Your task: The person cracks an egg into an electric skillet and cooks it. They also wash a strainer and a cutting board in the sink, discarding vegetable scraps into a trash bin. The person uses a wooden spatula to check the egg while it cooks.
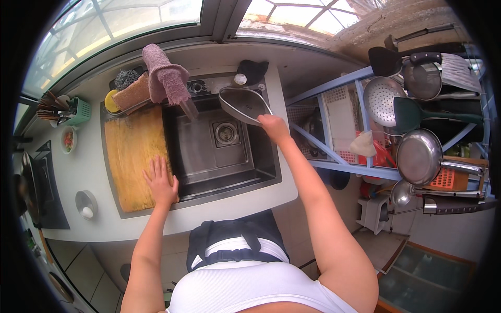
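My right hand (274, 127) grips the metal pan (244, 105) by its near rim, tilted over the sink (219, 156), long axis running toward the faucet cloth (166, 75). My left hand (160, 182) lies open, flat on the cutting board (133, 156).

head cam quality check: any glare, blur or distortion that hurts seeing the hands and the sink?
Head view: strong fisheye, the counter edge and blue rack bow toward the dark rim; windows at the top are blown out by daylight; the sink is evenly lit with mild sheen; left hand on the cutting board and right hand gripping the metal pan are sharp, no motion blur.
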Action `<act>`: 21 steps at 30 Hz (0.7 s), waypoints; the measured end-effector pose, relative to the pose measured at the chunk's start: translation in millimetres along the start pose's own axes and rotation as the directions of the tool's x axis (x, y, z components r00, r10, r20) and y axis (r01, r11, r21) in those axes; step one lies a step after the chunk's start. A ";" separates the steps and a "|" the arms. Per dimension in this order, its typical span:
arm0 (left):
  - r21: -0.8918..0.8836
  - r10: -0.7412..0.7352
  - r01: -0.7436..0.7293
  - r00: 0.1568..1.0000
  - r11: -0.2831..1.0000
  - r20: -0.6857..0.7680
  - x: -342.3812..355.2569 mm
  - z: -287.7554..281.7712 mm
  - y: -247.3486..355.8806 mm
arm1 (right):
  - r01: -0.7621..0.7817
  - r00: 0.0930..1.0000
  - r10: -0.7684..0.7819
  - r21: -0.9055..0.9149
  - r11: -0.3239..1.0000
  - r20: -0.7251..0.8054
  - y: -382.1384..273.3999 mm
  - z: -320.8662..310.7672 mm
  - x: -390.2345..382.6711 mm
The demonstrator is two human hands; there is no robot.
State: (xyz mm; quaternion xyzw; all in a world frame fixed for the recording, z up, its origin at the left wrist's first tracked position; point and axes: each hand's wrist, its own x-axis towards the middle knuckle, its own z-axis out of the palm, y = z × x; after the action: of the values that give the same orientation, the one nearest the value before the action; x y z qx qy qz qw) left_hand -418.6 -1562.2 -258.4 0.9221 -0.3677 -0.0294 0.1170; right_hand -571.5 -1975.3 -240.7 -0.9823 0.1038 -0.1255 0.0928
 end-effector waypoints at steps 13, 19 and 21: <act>-0.015 -0.003 0.003 1.000 1.000 -0.005 -0.9 0.8 -1.4 | -0.069 0.992 0.063 -0.054 0.996 -0.111 -12.9 1.2 -7.9; -0.018 -0.008 0.008 1.000 1.000 0.010 0.1 -1.9 0.5 | -0.068 0.979 0.081 0.078 0.995 -0.190 -3.2 -2.2 -6.5; -0.019 -0.008 0.008 1.000 1.000 0.007 0.0 -1.7 0.3 | -0.070 0.978 0.090 0.110 0.991 -0.188 0.1 -4.0 -5.5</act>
State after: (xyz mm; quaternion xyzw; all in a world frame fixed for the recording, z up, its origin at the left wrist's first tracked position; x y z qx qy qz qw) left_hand -418.6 -1562.0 -256.7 0.9222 -0.3643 -0.0366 0.1246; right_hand -577.7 -1974.8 -238.2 -0.9545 0.1451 -0.2213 0.1378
